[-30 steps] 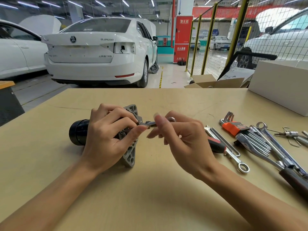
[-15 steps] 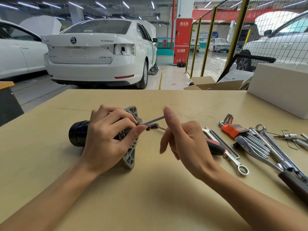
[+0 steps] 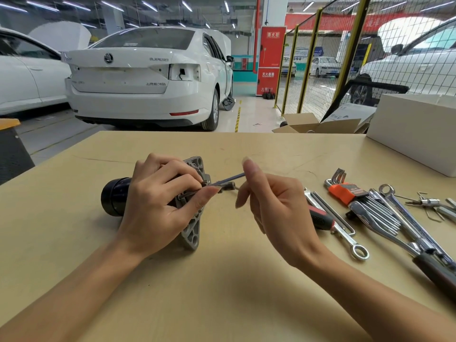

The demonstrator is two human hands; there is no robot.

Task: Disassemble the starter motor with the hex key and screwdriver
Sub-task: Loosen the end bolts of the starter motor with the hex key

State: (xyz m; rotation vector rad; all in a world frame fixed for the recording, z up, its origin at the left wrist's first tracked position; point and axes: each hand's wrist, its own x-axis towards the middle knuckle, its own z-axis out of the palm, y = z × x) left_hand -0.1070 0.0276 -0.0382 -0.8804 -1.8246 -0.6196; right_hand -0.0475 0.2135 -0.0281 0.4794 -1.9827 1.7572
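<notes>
Closest to us, our left hand [image 3: 158, 206] is wrapped around the starter motor [image 3: 116, 199], which lies on its side on the table [image 3: 222, 292]. We think it holds on tight so the motor will not roll or turn while we work. Our left thumb and finger also pinch near the hex key [image 3: 227, 180], which sticks out of the motor's grey end plate [image 3: 192, 233], maybe to keep it in its hole. Our right hand [image 3: 274, 206] is just right of the motor with fingers loose and apart; one fingertip touches the far end of the key, perhaps to spin it. Further right lie the red and black screwdriver [image 3: 320, 218], some wrenches [image 3: 355, 248] and an orange hex key set [image 3: 345, 192], all within easy reach. Far behind stands a white car [image 3: 148, 77] that says SUPERB. The red cabinet [image 3: 271, 60] has Chinese writing.
</notes>
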